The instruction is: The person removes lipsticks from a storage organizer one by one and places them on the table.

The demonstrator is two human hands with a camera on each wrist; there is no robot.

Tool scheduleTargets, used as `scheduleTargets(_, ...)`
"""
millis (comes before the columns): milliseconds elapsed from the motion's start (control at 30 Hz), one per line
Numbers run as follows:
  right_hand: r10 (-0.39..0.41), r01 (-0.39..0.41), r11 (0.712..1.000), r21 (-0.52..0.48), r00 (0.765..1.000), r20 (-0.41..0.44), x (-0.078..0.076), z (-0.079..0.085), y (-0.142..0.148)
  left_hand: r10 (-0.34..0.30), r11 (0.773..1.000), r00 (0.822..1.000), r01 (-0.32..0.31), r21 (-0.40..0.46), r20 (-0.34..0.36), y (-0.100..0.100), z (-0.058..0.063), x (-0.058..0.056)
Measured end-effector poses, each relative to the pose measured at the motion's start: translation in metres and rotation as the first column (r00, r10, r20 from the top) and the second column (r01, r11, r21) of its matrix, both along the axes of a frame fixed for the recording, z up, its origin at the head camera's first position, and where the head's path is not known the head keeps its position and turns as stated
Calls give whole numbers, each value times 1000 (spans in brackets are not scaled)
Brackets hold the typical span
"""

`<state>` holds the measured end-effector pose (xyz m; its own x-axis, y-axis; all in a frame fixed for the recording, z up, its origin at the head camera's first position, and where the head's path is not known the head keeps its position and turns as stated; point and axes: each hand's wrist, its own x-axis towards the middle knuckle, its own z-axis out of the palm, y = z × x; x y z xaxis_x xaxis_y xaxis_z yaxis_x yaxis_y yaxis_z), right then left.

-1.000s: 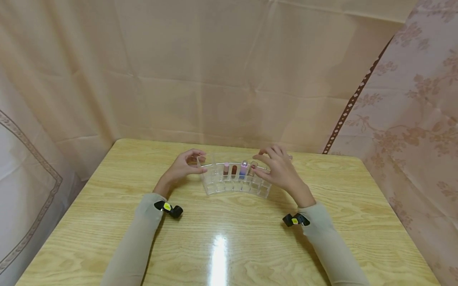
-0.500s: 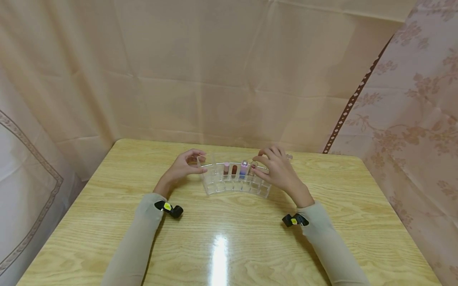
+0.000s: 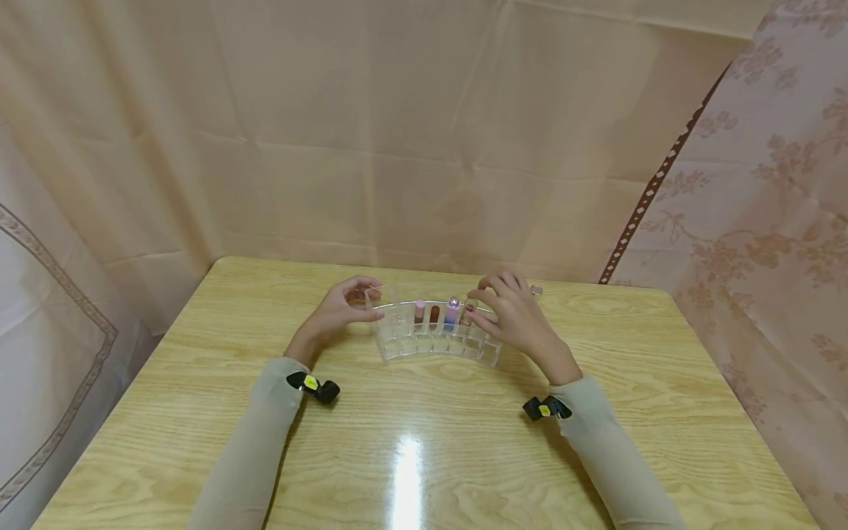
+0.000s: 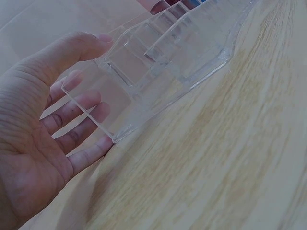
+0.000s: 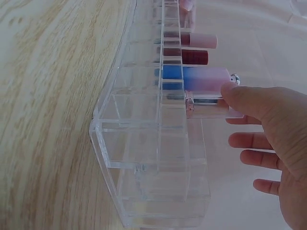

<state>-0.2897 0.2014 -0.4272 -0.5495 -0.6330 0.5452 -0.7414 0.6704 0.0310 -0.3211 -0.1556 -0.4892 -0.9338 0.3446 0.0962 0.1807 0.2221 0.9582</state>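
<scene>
A clear acrylic lipstick organizer (image 3: 440, 346) with a curved, stepped body stands on the table. My left hand (image 3: 341, 303) holds its left end, thumb (image 4: 96, 45) over the upper edge and fingers behind the clear side wall. My right hand (image 3: 520, 316) pinches the top of a clear lip gloss tube (image 5: 206, 106) upright in a back-row slot, its other fingers spread loosely. Left of that tube stand a purple-blue tube (image 3: 451, 315) with a round silvery top, a dark red lipstick (image 3: 434, 315) and a pink-capped lipstick (image 3: 419, 312).
A small clear object (image 3: 536, 290) lies on the wooden table (image 3: 424, 412) behind my right hand. Beige curtains (image 3: 424, 147) hang right behind the table's far edge, with a floral cloth (image 3: 762, 184) at the right.
My right hand has shifted very slightly left, uncovering more of the small clear object behind it. The left hand and organizer stay in place.
</scene>
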Motion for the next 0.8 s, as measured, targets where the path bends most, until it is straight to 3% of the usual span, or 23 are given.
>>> scheduleTargets(800,37,-36,998,-44,999,28,-2,-4,-1,5,1000,1000,-5,-7,23,0,1,-2)
